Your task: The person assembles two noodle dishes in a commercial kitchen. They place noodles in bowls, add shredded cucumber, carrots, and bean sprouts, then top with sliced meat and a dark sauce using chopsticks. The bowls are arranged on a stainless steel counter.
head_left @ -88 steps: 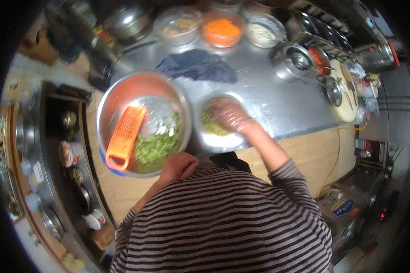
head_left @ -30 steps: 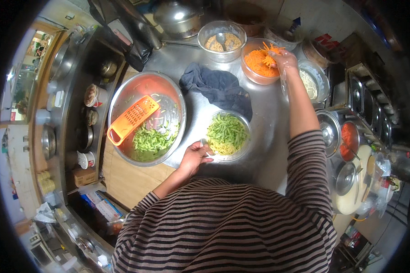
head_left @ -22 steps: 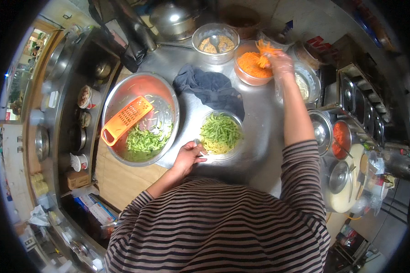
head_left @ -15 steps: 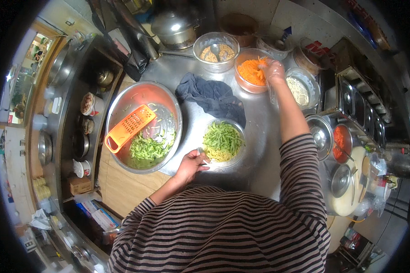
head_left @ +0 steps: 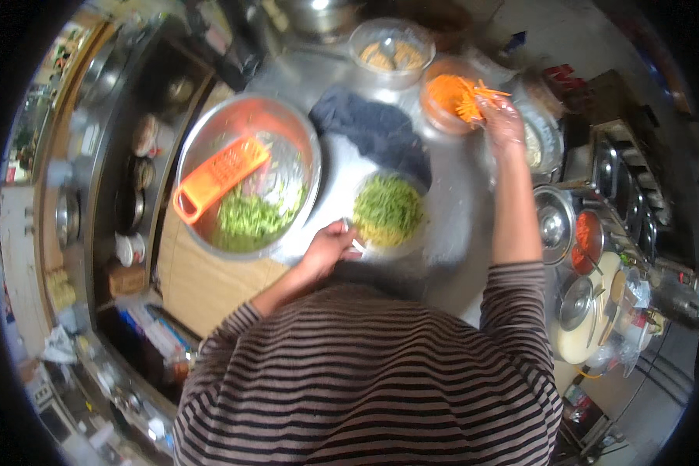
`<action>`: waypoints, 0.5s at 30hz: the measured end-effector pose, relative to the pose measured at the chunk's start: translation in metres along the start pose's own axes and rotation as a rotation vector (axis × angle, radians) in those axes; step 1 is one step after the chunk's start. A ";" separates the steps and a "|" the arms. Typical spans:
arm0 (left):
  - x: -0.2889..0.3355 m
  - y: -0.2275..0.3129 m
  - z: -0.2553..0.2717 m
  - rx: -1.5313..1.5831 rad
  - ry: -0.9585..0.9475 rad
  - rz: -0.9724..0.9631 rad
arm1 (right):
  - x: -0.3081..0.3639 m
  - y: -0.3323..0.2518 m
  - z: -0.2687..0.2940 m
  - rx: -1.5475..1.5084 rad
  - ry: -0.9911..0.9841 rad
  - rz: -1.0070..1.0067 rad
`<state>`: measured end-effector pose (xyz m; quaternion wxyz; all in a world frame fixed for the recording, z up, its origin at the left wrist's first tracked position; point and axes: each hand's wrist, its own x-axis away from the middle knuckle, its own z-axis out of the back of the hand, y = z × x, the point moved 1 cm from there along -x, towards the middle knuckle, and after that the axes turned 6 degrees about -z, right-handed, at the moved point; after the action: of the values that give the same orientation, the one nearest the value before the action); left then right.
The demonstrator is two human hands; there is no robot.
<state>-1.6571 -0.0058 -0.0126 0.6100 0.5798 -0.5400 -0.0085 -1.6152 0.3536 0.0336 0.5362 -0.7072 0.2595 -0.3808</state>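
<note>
My right hand (head_left: 503,124), in a clear plastic glove, is closed on a bunch of shredded carrot (head_left: 474,102). Orange strands stick out past the fingers, just above the right rim of the carrot bowl (head_left: 435,118). Lower down, my left hand (head_left: 331,248) pinches the left edge of a round bowl (head_left: 425,221). Green shreds (head_left: 387,198) lie in that bowl over yellowish strands (head_left: 387,235). At the left, a large metal basin (head_left: 248,115) holds an orange grater (head_left: 224,177) and light green shreds (head_left: 252,220).
A crumpled dark cloth (head_left: 369,124) lies behind the bowl. At the back stands a bowl of tan bits with a spoon (head_left: 391,53). Rightward are a bowl of pale strips (head_left: 533,147), a metal lid (head_left: 553,224), a pot of red food (head_left: 587,237) and a cutting board (head_left: 573,342).
My right hand has lifted out of the carrot bowl, gripping carrot shreds, and moved slightly right. The left hand keeps its hold on the bowl. The whole view has shifted and blurred.
</note>
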 end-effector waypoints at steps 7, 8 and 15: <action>-0.004 -0.010 0.006 0.054 -0.027 -0.030 | 0.172 0.022 -0.052 0.527 -0.445 0.259; -0.004 -0.011 0.006 0.059 -0.026 -0.037 | 0.180 0.041 -0.056 0.809 -0.468 0.591; 0.007 -0.008 0.002 0.054 0.056 -0.102 | 0.201 0.096 -0.066 1.156 -0.413 0.543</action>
<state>-1.6507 -0.0145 -0.0145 0.6079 0.6227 -0.4926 -0.0088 -1.5498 0.1326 0.0036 0.9440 -0.2743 0.0748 -0.1672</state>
